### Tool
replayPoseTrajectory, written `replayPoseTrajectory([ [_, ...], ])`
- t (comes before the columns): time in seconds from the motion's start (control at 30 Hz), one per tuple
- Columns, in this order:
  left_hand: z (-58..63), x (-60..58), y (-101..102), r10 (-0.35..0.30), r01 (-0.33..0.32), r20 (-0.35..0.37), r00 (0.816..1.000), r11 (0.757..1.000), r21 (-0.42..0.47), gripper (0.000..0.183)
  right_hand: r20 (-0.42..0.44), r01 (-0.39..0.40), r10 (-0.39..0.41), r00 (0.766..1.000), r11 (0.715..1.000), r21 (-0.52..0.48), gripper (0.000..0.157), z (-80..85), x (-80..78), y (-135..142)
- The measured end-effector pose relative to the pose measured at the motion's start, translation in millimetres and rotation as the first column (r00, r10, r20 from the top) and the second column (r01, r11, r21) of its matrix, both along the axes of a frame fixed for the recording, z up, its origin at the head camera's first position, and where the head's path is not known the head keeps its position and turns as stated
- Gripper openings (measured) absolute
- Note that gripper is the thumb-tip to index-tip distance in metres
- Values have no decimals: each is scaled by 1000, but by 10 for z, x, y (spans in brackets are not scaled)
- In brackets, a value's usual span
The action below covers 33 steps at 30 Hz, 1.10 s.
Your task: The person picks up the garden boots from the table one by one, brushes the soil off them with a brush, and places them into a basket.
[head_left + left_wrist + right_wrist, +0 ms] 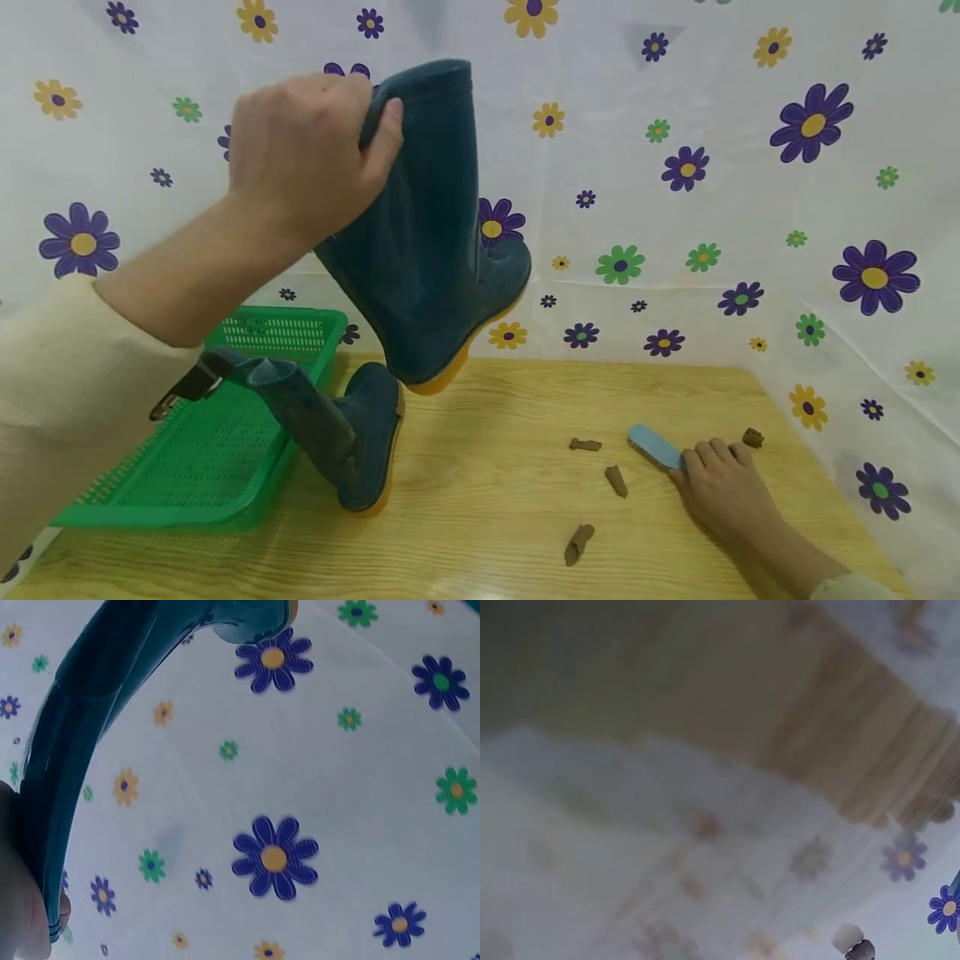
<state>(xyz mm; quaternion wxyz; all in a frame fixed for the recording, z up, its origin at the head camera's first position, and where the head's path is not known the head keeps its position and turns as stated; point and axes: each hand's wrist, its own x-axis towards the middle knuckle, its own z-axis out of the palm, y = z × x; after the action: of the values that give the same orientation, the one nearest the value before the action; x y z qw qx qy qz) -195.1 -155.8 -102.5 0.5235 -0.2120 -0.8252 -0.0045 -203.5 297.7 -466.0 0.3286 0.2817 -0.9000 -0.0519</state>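
Observation:
My left hand (307, 142) grips a dark teal rubber boot (427, 225) by the top of its shaft, fingers inside the opening and thumb outside. The boot hangs above the table, toe to the right, its yellowish sole clear of the wood. In the left wrist view the same boot (75, 727) runs up from the hand (22, 907). On the table at right, my right hand (723, 483) holds one end of a light-blue brush (654, 446); its underside is mostly hidden. The right wrist view is too blurred to show that grip.
A second teal boot (371, 433) tilts against a green plastic basket (258, 492) at left. Several brown clumps lie on the wooden table (487, 467), among them one clump (579, 544) near the front and another (753, 437) beyond the right hand. A flowered curtain (675, 275) hangs behind.

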Motion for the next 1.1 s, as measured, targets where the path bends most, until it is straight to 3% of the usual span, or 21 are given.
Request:
replayPoseTrajectory([
  [0.3, 219, -100, -489, 117, -118, -46, 992, 993, -18, 59, -9, 23, -23, 1000, 1000, 0, 56, -11, -6, -1],
  [0.57, 347, -95, -972, 233, -230, -26, 972, 971, 69, 62, -32, 8, -8, 999, 1000, 4, 60, 15, -6, -19],
  [0.77, 254, -49, -1345, 283, -283, 5, 959, 958, 40, 59, -49, -5, 5, 999, 1000, 2, 61, 20, -10, -5],
  [0.93, 92, -153, -1709, 287, -285, -35, 957, 957, 52, 59, -63, -13, 14, 998, 1000, 5, 61, 17, -15, 7],
  [1.1, -21, -273, -2094, 291, -282, -34, 956, 946, 158, 55, -73, -34, 35, 997, 999, 5, 60, 16, -16, 0],
])
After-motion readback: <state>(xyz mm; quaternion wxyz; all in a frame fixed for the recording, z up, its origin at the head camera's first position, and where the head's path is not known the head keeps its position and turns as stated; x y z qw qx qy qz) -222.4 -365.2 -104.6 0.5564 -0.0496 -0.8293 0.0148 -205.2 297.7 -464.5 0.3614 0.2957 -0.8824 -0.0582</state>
